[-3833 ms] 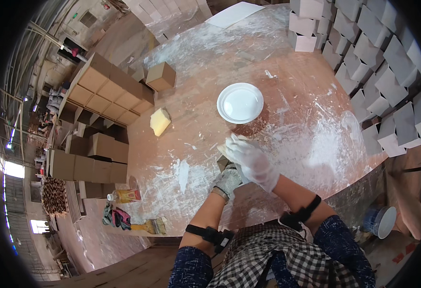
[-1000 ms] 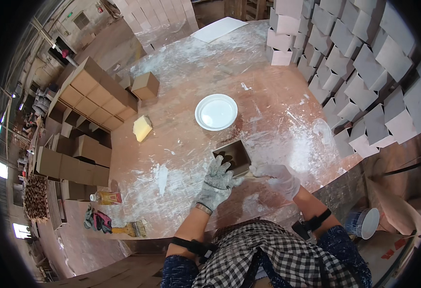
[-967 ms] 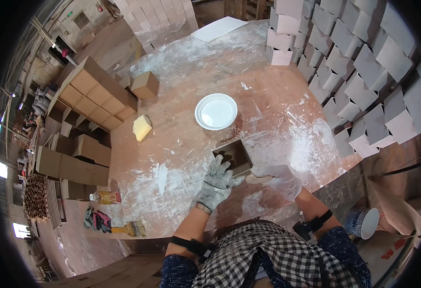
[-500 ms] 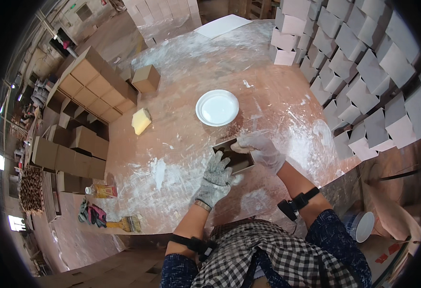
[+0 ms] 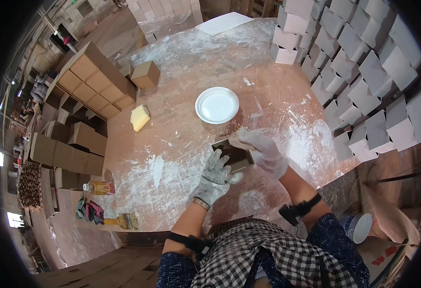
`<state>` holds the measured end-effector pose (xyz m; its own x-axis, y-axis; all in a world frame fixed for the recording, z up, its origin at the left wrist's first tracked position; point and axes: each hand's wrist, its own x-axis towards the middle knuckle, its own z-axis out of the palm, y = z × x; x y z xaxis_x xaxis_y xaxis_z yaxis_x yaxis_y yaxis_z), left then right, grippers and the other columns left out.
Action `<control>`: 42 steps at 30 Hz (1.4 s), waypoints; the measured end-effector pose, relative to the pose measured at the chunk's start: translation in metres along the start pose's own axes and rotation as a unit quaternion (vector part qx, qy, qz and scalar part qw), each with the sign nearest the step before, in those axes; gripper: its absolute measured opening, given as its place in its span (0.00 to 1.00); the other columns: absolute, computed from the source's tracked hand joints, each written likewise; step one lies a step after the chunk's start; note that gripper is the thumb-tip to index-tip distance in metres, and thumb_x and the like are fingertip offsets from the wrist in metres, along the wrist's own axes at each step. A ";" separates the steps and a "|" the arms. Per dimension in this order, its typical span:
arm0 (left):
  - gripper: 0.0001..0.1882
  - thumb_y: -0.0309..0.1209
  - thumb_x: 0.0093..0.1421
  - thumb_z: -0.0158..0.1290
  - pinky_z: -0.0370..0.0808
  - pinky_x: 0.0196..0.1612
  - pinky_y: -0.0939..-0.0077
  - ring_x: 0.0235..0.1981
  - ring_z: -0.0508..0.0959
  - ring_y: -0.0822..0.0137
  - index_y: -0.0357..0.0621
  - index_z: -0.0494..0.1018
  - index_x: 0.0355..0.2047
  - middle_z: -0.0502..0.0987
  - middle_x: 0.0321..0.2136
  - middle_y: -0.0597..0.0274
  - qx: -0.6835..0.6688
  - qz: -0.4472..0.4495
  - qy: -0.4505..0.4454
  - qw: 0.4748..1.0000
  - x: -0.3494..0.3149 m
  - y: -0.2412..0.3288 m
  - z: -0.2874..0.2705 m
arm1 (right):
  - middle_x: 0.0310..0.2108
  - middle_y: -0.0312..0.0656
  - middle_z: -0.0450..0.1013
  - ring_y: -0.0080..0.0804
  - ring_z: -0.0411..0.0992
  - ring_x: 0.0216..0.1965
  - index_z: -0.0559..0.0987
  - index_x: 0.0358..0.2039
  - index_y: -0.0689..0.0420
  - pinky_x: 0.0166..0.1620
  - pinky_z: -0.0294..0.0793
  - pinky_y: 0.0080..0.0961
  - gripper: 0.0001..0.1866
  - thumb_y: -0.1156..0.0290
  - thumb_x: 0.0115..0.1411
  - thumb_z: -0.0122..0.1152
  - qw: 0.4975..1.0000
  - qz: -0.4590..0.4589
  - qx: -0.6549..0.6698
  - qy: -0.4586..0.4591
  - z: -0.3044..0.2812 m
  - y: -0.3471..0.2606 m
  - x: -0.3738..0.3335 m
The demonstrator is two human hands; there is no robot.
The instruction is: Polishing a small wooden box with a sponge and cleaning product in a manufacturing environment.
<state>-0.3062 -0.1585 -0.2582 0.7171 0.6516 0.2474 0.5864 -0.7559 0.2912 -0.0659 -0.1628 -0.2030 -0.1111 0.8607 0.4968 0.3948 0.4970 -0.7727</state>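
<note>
A small open-topped box (image 5: 241, 159) with a brown inside stands on the table just in front of me. My left hand (image 5: 214, 176), in a grey knit glove, grips its near left side, with fingertips over the rim. My right hand (image 5: 263, 150), in a whitish, clear-looking glove, is at the box's far right edge. Its fingers are bent together around something pale that I cannot make out. Beyond the box lies a round white bowl (image 5: 216, 105) with white stuff in it.
To the left are a yellow sponge (image 5: 140, 117), a single brown box (image 5: 146, 75) and stacked brown boxes (image 5: 86, 79). A bottle (image 5: 99, 187), gloves (image 5: 90, 211) and a brush (image 5: 122, 221) lie near the front left edge. Grey-white boxes (image 5: 349, 72) are piled high on the right.
My right hand has lifted slightly and shifted toward the box's far right edge, uncovering more of the inside. My left hand stays on the box.
</note>
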 end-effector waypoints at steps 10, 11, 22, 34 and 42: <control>0.16 0.39 0.60 0.56 0.51 0.75 0.45 0.73 0.56 0.42 0.39 0.79 0.40 0.70 0.63 0.47 0.002 -0.031 -0.053 0.998 0.003 0.005 -0.006 | 0.58 0.54 0.74 0.43 0.74 0.60 0.74 0.57 0.69 0.66 0.71 0.34 0.18 0.81 0.68 0.51 0.922 0.149 0.355 -0.033 -0.002 -0.024 -0.068; 0.16 0.39 0.60 0.57 0.51 0.75 0.45 0.73 0.56 0.42 0.39 0.79 0.40 0.70 0.63 0.47 0.009 -0.033 -0.055 0.998 0.003 0.005 -0.005 | 0.58 0.54 0.74 0.44 0.73 0.61 0.73 0.58 0.69 0.66 0.71 0.35 0.18 0.80 0.69 0.50 0.925 0.154 0.346 -0.029 -0.002 -0.034 -0.080; 0.14 0.41 0.60 0.60 0.71 0.56 0.47 0.55 0.75 0.43 0.40 0.77 0.31 0.79 0.46 0.47 0.051 -0.035 0.034 0.998 0.013 0.060 -0.018 | 0.33 0.37 0.79 0.21 0.69 0.32 0.83 0.50 0.68 0.37 0.67 0.17 0.19 0.84 0.63 0.48 0.836 0.392 0.266 0.277 -0.037 -0.066 -0.134; 0.30 0.39 0.57 0.63 0.67 0.65 0.48 0.66 0.67 0.41 0.38 0.73 0.57 0.73 0.58 0.44 0.037 0.003 0.037 0.999 -0.036 0.044 -0.038 | 0.50 0.44 0.80 0.33 0.76 0.55 0.80 0.53 0.66 0.61 0.72 0.27 0.21 0.88 0.61 0.50 0.955 0.144 0.210 0.154 -0.023 -0.044 -0.093; 0.39 0.44 0.52 0.67 0.70 0.60 0.49 0.66 0.67 0.42 0.46 0.68 0.63 0.72 0.59 0.51 0.043 0.043 0.116 0.991 -0.036 0.025 0.018 | 0.59 0.49 0.74 0.41 0.69 0.65 0.74 0.61 0.63 0.70 0.63 0.33 0.21 0.76 0.67 0.56 0.893 0.160 0.411 0.091 0.024 -0.053 -0.103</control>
<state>-0.3112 -0.2019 -0.2767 0.6654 0.5744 0.4768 0.5644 -0.8051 0.1822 -0.0972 -0.2756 -0.2229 0.0679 0.9779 0.1975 -0.4306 0.2073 -0.8784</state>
